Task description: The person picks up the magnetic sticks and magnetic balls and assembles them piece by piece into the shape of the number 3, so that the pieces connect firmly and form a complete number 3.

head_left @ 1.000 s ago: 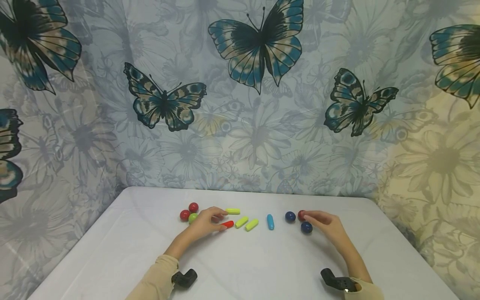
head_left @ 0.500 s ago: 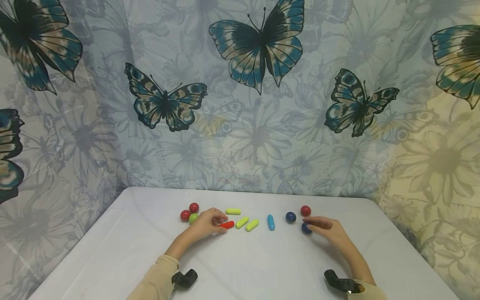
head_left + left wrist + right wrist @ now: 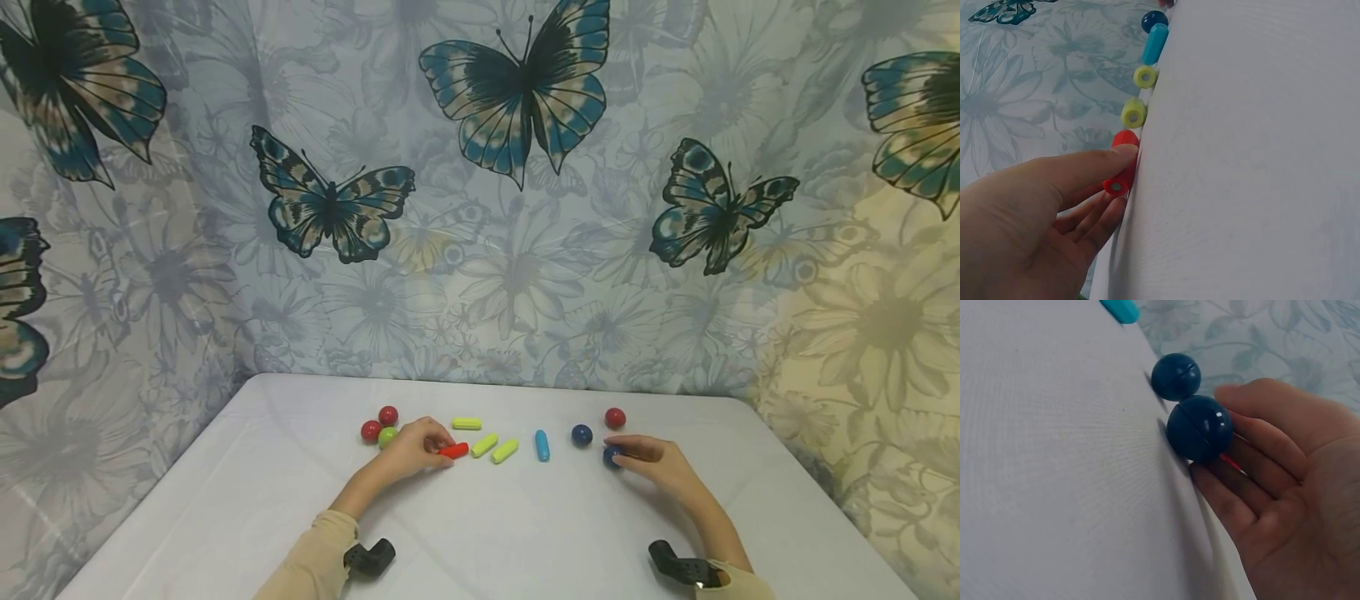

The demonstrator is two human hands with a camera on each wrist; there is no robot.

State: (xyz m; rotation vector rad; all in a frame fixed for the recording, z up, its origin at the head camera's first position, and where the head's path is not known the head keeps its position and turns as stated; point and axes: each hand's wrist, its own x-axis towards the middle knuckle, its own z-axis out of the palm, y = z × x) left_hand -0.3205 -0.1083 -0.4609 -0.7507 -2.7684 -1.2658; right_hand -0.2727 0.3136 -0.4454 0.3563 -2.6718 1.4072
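My left hand (image 3: 412,444) pinches a short red stick (image 3: 1126,140) between thumb and fingers; its near end shows a pale round centre. Beside the stick lie several yellow-green sticks (image 3: 484,445). At the right, my right hand (image 3: 660,464) has its thumb and fingers around a dark blue ball (image 3: 1200,429) with a seam. The right wrist view shows the fingers behind that ball and the thumb along its edge. A second blue ball (image 3: 582,435) sits just to the left, and a lone red ball (image 3: 615,418) lies behind my fingertips.
Two red balls (image 3: 371,431) and a green ball (image 3: 387,437) are grouped beyond my left wrist. A light blue stick (image 3: 542,446) lies mid-table. Everything rests on a white-covered table (image 3: 510,533), backed by butterfly-patterned cloth (image 3: 517,292).
My right hand has let go of the red ball, which now lies slightly farther back, and has moved to the near blue ball. My left fingers have come down round the red stick.
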